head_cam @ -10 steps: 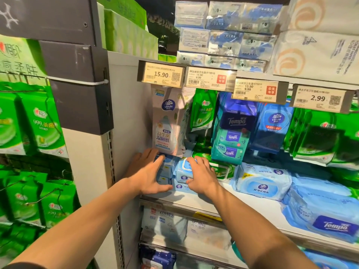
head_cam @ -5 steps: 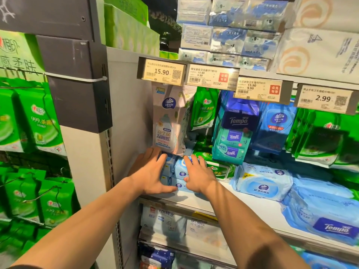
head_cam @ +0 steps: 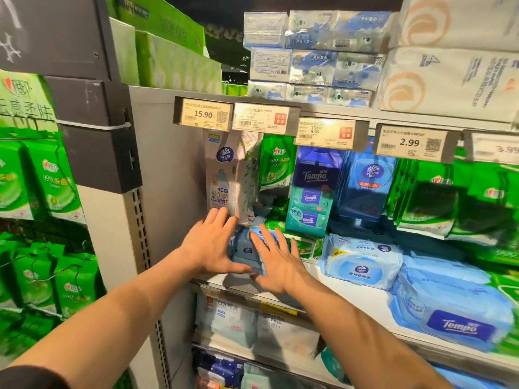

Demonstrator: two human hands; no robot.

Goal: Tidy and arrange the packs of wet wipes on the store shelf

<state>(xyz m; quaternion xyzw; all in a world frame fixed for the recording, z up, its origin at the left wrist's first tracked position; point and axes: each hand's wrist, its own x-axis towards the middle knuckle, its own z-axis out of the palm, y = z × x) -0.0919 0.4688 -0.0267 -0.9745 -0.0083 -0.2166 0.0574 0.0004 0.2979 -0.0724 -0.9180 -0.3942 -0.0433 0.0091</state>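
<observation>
Far to the left, green packs (head_cam: 53, 178) hung on hooks, and they said "999" in white. Next came the grey side wall of the shelf (head_cam: 168, 178). The left hand (head_cam: 210, 245) lay with straight, spread fingers against the left side of a small stack of light blue wipe packs (head_cam: 244, 249), and the thumb ran along the front of it. The right hand (head_cam: 276, 261) was flat and open too, pressing the stack's right side and top. The stack sat at the left end of the white shelf board (head_cam: 311, 276), close to the wall. It looked like the hands were squeezing the packs into a neat pile. If they pushed too hard, the soft packs could slip out, or slide off the front edge. The tall white pack (head_cam: 222, 178) hanging just above said "Vinda", and a finger could bump it and make it swing. The tags above read "15.90" (head_cam: 203, 113), then "9.99" (head_cam: 323, 130), then "2.99" (head_cam: 410, 141). Farther right, dark blue packs (head_cam: 316, 175) said "Tempo". A big blue pack (head_cam: 455, 313) low on the right said "Tempo" too.
</observation>
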